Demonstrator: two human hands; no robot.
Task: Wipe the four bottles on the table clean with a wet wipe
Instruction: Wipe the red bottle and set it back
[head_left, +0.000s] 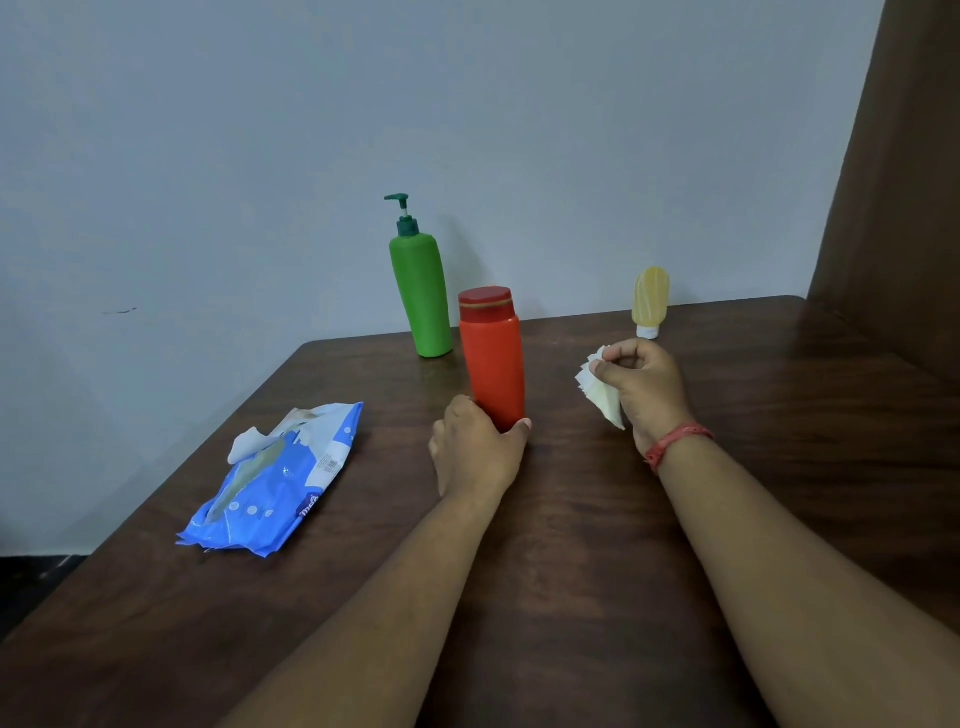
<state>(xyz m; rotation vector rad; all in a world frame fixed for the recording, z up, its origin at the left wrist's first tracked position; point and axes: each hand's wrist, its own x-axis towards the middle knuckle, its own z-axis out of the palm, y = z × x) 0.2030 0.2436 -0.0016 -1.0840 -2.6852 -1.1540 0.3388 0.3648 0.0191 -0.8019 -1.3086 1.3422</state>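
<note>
An orange-red bottle (493, 364) with a dark red cap stands upright mid-table, and my left hand (475, 452) grips its base. My right hand (644, 387) is to the right of it, closed around a crumpled white wet wipe (602, 395), a short gap from the bottle. Behind the red bottle, a tall green pump bottle (422, 296) stands near the wall. A small yellow bottle (650, 301) stands on its white cap at the back right. Only three bottles show in this view.
A blue wet-wipe pack (280, 488) lies open on the left of the dark wooden table (571, 571), one wipe poking out. A grey wall runs behind. A brown panel (904, 182) rises at the right edge. The table's left edge drops to the floor.
</note>
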